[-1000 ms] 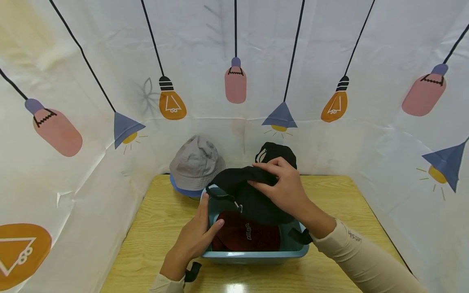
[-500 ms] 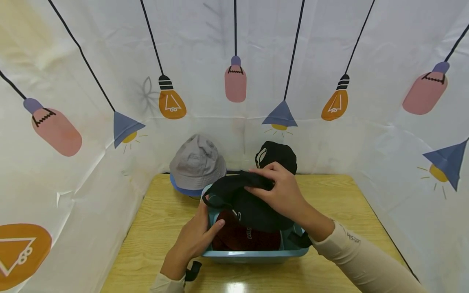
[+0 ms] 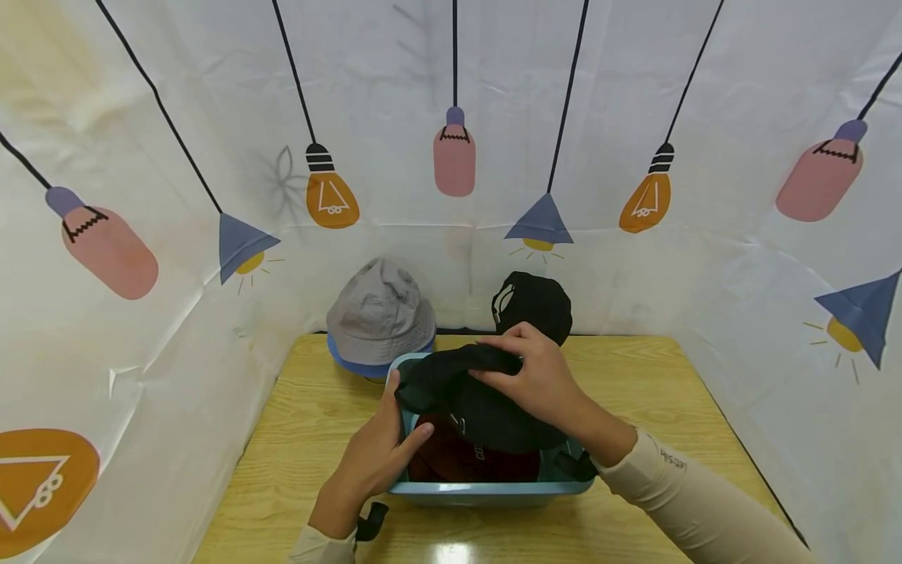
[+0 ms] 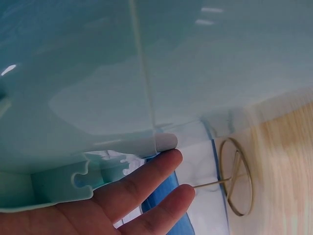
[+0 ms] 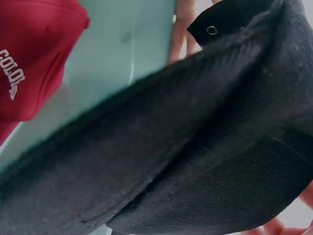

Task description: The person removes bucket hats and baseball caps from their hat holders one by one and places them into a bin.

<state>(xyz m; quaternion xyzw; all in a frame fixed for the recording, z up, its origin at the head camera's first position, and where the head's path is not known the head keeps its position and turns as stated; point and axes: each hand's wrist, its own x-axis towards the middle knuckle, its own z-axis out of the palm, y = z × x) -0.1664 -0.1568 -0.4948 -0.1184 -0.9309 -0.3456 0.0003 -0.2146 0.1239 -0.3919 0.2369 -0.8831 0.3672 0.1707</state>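
Note:
My right hand (image 3: 543,385) pinches the brim of a black cap (image 3: 503,415) and holds it tilted over a light-blue plastic basin (image 3: 493,489). In the right wrist view the black cap (image 5: 146,142) fills most of the picture. Inside the basin lies a dark red cap (image 3: 472,466) with white lettering, partly covered by the black one in the head view. My left hand (image 3: 377,446) rests at the basin's left wall, thumb over the rim. Its straight fingers (image 4: 142,183) touch the outer side in the left wrist view.
Behind the basin on the left, a grey bucket hat (image 3: 380,313) sits over a blue-brimmed hat (image 3: 352,366). Another black cap (image 3: 543,305) stands at the back right. A thin wire ring (image 4: 237,176) shows near the table. A printed white sheet (image 3: 465,258) surrounds the wooden table (image 3: 634,407).
My right hand has lowered the black cap toward me and down into the basin, covering more of the red cap. My left hand stays at the basin's left side.

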